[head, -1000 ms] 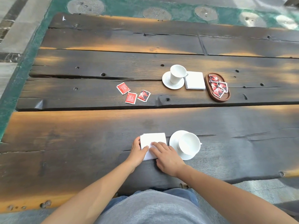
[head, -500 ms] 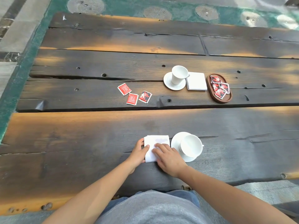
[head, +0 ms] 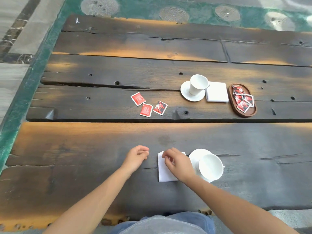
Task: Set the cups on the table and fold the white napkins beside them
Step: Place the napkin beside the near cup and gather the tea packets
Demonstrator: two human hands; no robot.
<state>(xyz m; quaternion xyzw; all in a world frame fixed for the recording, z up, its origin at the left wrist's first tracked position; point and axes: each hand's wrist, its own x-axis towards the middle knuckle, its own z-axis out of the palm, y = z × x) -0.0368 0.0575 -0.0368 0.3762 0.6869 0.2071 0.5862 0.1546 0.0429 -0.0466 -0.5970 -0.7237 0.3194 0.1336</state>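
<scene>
Nearest of all, two bare forearms reach out over the wooden table (head: 76,149) from a lap in grey and blue cloth. The left hand (head: 136,157) hangs just left of the near napkin (head: 164,173), apart from it, with its fingers loosely curled and nothing in them. The right hand (head: 179,163) is over that napkin. Its fingers are bent down at the far left corner, where the folded layers show, but I cannot tell whether they pinch the cloth or only touch it.

The near napkin is white, folded and flat on the nearest plank. Just to its right the near cup (head: 211,167) stands on its saucer (head: 195,155).

In all there are two white cups, two white saucers and two white napkins.

On the next plank lie three loose red sachets (head: 146,110), close together, left of the middle. Their print is too small to read.

Right of them the far cup (head: 197,84) stands upright on the far saucer (head: 185,92). The far napkin (head: 217,92) lies folded square just right of it. Right again is one oval wooden tray (head: 244,114) holding overlapping red and black sachets (head: 243,99), at least four, with unreadable labels.
</scene>
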